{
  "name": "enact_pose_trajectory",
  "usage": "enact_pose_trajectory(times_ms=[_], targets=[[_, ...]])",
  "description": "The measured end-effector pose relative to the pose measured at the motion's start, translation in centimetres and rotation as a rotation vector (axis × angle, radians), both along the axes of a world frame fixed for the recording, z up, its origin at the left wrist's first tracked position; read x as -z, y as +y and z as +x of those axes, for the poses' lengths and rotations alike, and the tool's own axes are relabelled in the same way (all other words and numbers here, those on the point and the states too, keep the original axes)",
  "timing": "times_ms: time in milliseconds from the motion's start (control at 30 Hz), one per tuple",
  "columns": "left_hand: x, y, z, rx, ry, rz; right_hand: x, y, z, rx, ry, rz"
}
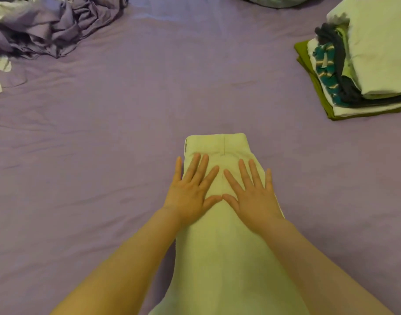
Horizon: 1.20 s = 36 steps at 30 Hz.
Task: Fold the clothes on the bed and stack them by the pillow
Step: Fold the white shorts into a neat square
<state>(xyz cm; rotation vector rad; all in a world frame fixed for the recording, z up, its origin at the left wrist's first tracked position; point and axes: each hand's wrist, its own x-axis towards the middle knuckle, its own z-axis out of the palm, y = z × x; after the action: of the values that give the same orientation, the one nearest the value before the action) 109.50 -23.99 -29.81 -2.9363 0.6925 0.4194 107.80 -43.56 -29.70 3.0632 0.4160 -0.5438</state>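
Note:
A pale cream pair of trousers [217, 258] lies lengthwise on the purple bed sheet [126, 133], waistband at the far end, folded in half along its length. My left hand [190, 189] and my right hand [252, 194] press flat on it side by side, fingers straight and spread, thumbs touching. A stack of folded clothes [365, 64] sits at the far right: a white piece on top, dark grey, teal-striped and olive green pieces below. The edge of a pillow [274, 1] shows at the top.
A crumpled heap of purple bedding [47, 26] with some white cloth lies at the far left. Bare sheet stretches between the trousers, the heap and the stack.

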Motion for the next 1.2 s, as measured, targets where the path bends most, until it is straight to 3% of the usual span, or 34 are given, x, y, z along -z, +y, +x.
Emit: enact_pose_trajectory(times_ms=[167, 267, 333, 367, 467, 533, 667, 833, 1000, 1100, 1200], targets=[[1.0, 0.2, 1.5, 0.033, 0.103, -0.033, 1.4, -0.6, 2.2, 0.008, 0.135, 0.046], [-0.3, 0.4, 1.3, 0.01, -0.027, -0.239, -0.9, -0.5, 2.9, 0.164, -0.03, 0.322], [-1.2, 0.0, 1.8, -0.258, -0.142, -0.508, -2.1, -0.5, 4.3, 0.456, -0.104, 0.57], [-1.7, -0.3, 2.5, -0.486, -0.083, -0.664, -2.5, -0.5, 5.2, 0.607, -0.049, 0.679], [-3.6, -0.9, 5.8, -1.141, 0.349, -1.057, -3.7, -0.9, 7.7, 0.853, 0.232, 0.846], [-4.8, -0.5, 7.4, -1.321, 0.496, -1.138, -4.8, -1.2, 8.9, 0.931, 0.351, 0.937], [-7.7, -0.3, 6.8, -1.209, 0.623, -1.321, -7.5, -2.2, 9.7, 0.966, 0.445, 1.033], [-12.5, -0.9, 3.6, -1.009, 0.543, -1.306, -12.1, -3.0, 7.1, 0.692, 0.55, 1.124], [-16.0, -2.1, -3.1, -0.785, 0.418, -1.059, -15.5, -4.9, 2.2, 0.436, 0.398, 1.026], [-16.3, -4.0, -8.6, -0.62, 0.294, -0.867, -16.0, -6.0, -2.1, 0.157, 0.373, 0.823], [-15.5, -5.3, -14.5, -0.346, 0.175, -0.659, -14.6, -7.0, -7.4, -0.151, 0.225, 0.542]])
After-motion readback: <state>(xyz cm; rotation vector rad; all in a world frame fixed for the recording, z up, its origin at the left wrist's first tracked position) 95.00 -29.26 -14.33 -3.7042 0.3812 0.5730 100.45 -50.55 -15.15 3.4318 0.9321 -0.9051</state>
